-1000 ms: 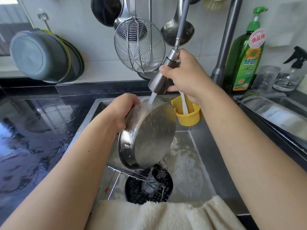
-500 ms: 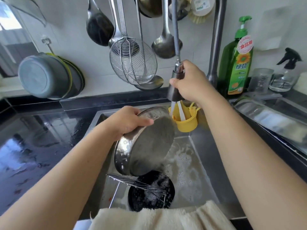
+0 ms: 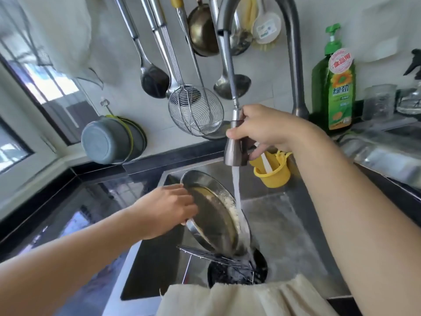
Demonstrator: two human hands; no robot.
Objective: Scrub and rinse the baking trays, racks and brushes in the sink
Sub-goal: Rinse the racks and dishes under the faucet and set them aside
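Rinsing of a round metal baking tray (image 3: 214, 215) over the sink (image 3: 303, 226). The left hand (image 3: 167, 207) grasps the tray by its left rim, fingers laid over the edge onto the inner face, thumb hidden beneath; the tray stands tilted, its lower edge just above a wire rack (image 3: 211, 256) lying over the black drain strainer (image 3: 230, 273). The right hand (image 3: 262, 131) is clenched around the pull-out spray head (image 3: 235, 142), thumb on its near side, fingers wrapped behind. A stream of water (image 3: 237, 185) falls from below those fingers onto the tray's right rim (foam clings there). A yellow cup (image 3: 273, 172) hangs just beneath the right-hand fingers. A cream towel (image 3: 246, 299) drapes the near edge.
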